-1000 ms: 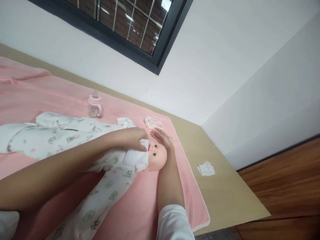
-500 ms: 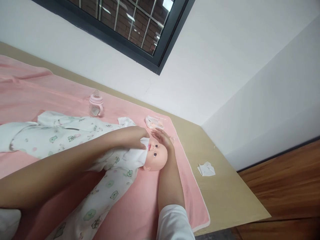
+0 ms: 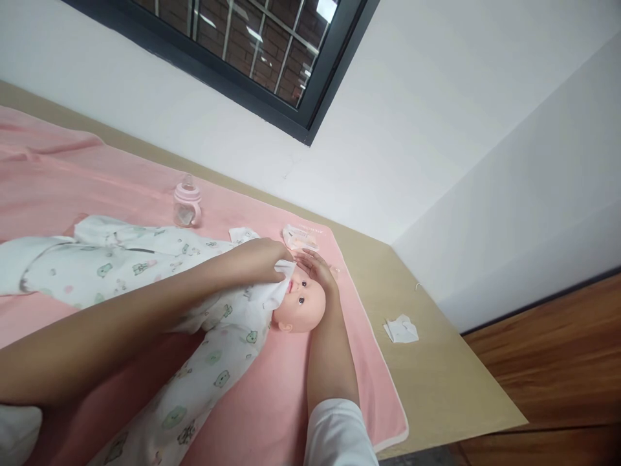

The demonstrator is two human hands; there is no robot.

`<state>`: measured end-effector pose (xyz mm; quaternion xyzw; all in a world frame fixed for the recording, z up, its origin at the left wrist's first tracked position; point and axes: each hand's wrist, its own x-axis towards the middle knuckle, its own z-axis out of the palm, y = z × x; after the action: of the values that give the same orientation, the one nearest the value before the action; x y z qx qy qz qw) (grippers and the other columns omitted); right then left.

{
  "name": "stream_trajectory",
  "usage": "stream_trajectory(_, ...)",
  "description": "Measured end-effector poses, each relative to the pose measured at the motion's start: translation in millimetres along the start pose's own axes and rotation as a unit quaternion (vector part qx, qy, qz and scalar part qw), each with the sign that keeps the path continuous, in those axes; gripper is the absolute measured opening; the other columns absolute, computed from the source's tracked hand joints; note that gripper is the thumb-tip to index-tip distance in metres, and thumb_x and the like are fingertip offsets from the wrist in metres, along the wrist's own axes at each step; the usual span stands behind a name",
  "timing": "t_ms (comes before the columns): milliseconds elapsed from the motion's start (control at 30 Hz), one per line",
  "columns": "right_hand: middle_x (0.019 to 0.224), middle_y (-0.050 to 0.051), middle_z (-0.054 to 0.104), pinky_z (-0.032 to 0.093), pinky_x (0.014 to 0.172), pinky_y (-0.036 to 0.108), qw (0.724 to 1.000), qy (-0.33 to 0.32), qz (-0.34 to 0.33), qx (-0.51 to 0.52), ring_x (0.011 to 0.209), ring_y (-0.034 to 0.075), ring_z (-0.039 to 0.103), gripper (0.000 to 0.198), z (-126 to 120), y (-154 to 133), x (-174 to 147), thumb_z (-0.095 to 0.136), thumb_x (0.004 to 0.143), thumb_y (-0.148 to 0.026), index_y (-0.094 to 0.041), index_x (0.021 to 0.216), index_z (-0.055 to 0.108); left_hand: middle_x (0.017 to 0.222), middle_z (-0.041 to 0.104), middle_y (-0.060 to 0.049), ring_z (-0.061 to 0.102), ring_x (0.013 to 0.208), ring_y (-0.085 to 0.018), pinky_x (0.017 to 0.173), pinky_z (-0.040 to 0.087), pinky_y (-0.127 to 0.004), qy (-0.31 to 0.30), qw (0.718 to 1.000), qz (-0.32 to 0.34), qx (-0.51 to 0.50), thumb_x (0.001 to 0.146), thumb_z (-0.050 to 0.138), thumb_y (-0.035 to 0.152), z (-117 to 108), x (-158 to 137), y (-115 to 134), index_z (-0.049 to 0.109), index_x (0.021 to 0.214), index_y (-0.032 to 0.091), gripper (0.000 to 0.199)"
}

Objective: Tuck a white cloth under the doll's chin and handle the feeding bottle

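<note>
A baby doll (image 3: 305,305) in a white patterned sleepsuit (image 3: 213,359) lies on its back, its bald head toward the right. My left hand (image 3: 269,255) reaches across its chest and pinches a thin white cloth (image 3: 277,296) at the doll's mouth and chin. The cloth covers the chin and neck; part of the mouth shows past its edge. My right hand (image 3: 314,266) curves round the far side of the doll's head with fingers stretched out, the wrist against the crown. Its palm is partly hidden.
A pink baby bottle (image 3: 187,204) stands on the pink blanket (image 3: 272,401) behind the doll. A clear packet (image 3: 299,238) lies beyond the head. A crumpled white cloth (image 3: 401,329) rests on the tan tabletop (image 3: 436,382) at right. Wall and window (image 3: 272,52) rise behind.
My left hand has shifted slightly up and to the right, drawing the cloth's upper edge up by the mouth. More of the doll's jaw shows near the ear. My right hand stays put.
</note>
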<state>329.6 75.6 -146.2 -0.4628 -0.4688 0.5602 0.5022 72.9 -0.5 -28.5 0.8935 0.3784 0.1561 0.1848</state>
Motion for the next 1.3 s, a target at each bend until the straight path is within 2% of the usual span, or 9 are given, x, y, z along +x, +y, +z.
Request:
stream_trajectory(133,0.104,0.007,0.072,0.044,0.107,0.037,1.000,0.002,0.002,-0.001,0.110,0.019,0.064,0.034,0,0,-1,0.070,0.077,-0.026,-0.017,0.107,0.058,0.058,0.050,0.000,0.045,0.056,-0.016,0.054,0.024,-0.029,-0.003,1.000,0.003,0.013,0.070,0.049,0.017,-1,1,3,0.042,0.059,0.019,0.013)
stream_trajectory(233,0.103,0.007,0.072,0.044,0.107,0.037,1.000,0.007,0.002,-0.004,0.107,0.019,0.064,0.034,1,0,-1,0.070,0.077,-0.027,-0.017,0.108,0.058,0.067,0.059,-0.002,0.053,0.064,-0.018,0.057,0.029,-0.028,-0.002,1.000,-0.007,0.013,0.069,0.051,0.018,1,2,3,0.052,0.064,0.019,0.005)
stream_trajectory(333,0.101,0.006,0.073,0.044,0.107,0.037,1.000,0.014,0.001,-0.006,0.104,0.019,0.065,0.033,2,-1,-1,0.070,0.077,-0.026,-0.017,0.107,0.059,0.077,0.065,-0.005,0.058,0.070,-0.020,0.060,0.032,-0.027,0.016,1.000,-0.003,0.013,0.069,0.052,0.019,3,3,1,0.061,0.069,0.019,0.009)
stream_trajectory(467,0.104,0.007,0.073,0.045,0.105,0.037,1.000,0.018,0.000,-0.009,0.104,0.019,0.065,0.035,5,-2,-4,0.070,0.078,-0.027,-0.017,0.109,0.058,0.078,0.066,-0.007,0.060,0.072,-0.020,0.062,0.034,-0.027,0.031,0.999,0.016,0.013,0.072,0.051,0.019,6,5,-1,0.062,0.066,0.019,0.012)
stream_trajectory(733,0.104,0.007,0.073,0.047,0.104,0.037,1.000,0.025,0.005,-0.016,0.108,0.020,0.064,0.036,6,-4,-6,0.071,0.077,-0.027,-0.018,0.109,0.059,0.085,0.068,-0.007,0.061,0.078,-0.022,0.063,0.036,-0.027,0.052,0.998,0.023,-0.011,0.074,0.051,0.023,6,6,-7,0.064,0.075,0.018,0.014)
stream_trajectory(933,0.100,0.005,0.073,0.047,0.105,0.038,1.000,0.022,0.009,-0.015,0.111,0.020,0.063,0.032,2,-3,-1,0.070,0.076,-0.026,-0.021,0.105,0.060,0.076,0.065,-0.002,0.059,0.069,-0.019,0.059,0.036,-0.026,-0.031,0.994,0.057,-0.092,0.076,0.056,0.034,2,5,-11,0.056,0.071,0.018,0.017)
stream_trajectory(1067,0.099,0.006,0.073,0.045,0.106,0.036,1.000,0.019,0.003,-0.007,0.110,0.019,0.064,0.032,2,-1,1,0.070,0.076,-0.024,-0.019,0.105,0.059,0.078,0.065,-0.003,0.059,0.071,-0.019,0.058,0.036,-0.026,-0.054,0.996,0.033,-0.069,0.073,0.056,0.029,3,4,-13,0.059,0.073,0.018,0.011)
stream_trajectory(1200,0.100,0.006,0.073,0.045,0.106,0.036,1.000,0.019,0.002,-0.005,0.109,0.020,0.064,0.030,3,0,1,0.069,0.077,-0.023,-0.017,0.104,0.059,0.089,0.067,-0.004,0.061,0.078,-0.020,0.062,0.037,-0.025,-0.074,0.994,0.033,-0.068,0.073,0.055,0.028,4,4,-13,0.065,0.085,0.019,0.018)
stream_trajectory(1300,0.100,0.007,0.073,0.046,0.105,0.037,1.000,0.021,0.002,-0.004,0.110,0.020,0.064,0.030,3,0,1,0.069,0.078,-0.024,-0.017,0.105,0.059,0.090,0.068,-0.005,0.061,0.079,-0.020,0.063,0.038,-0.025,-0.068,0.995,0.033,-0.068,0.073,0.054,0.027,4,5,-12,0.067,0.085,0.019,0.019)
